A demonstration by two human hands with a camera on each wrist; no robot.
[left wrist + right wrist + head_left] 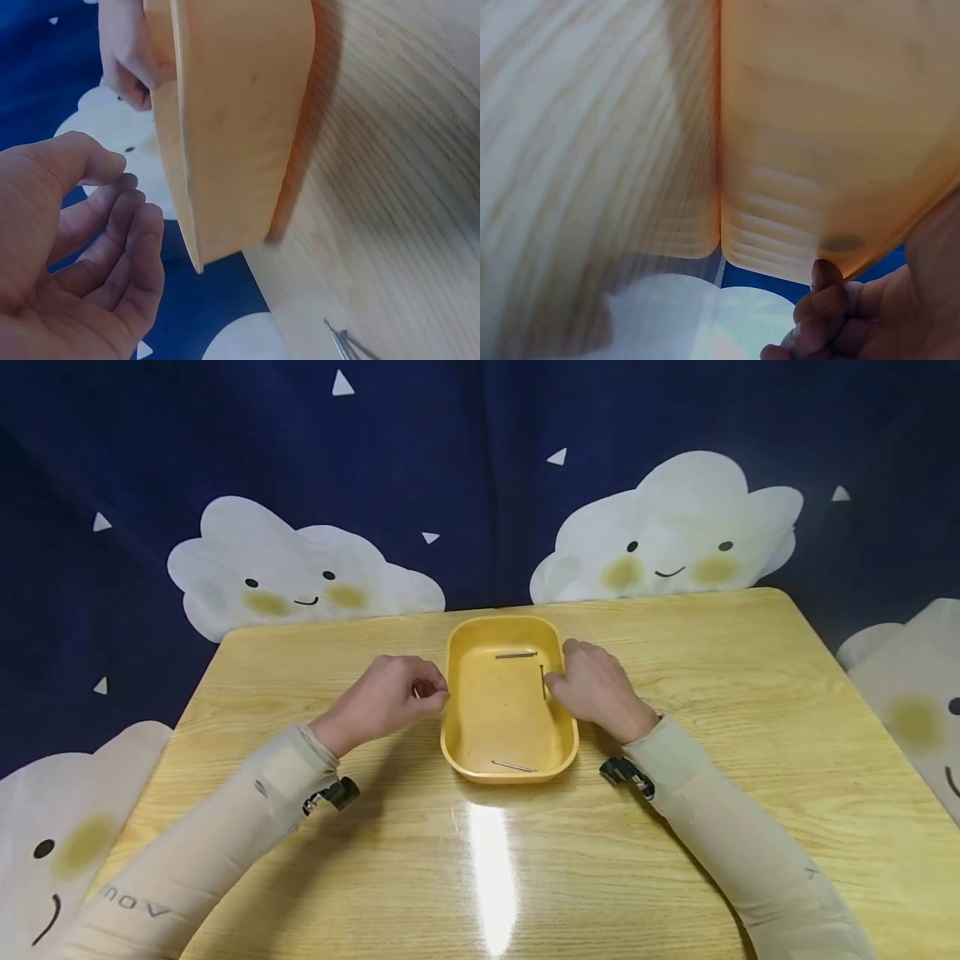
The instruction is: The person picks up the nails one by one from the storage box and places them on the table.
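A yellow plastic tray (504,718) lies on the table. Inside it are three nails: one near the far end (517,655), one upright in view by the right side (543,682) and one at the near end (513,766). My right hand (596,687) grips the tray's right rim, thumb over the inside near a nail, fingers curled against the outer wall (817,172). Beside the left rim, my left hand (390,697) hovers with loosely bent fingers; in the left wrist view nothing shows between thumb and fingertips (146,214).
Metal nails (345,343) lie on the wooden table (405,860) left of the tray, seen only in the left wrist view. A dark blue curtain (480,485) with printed clouds hangs behind the table.
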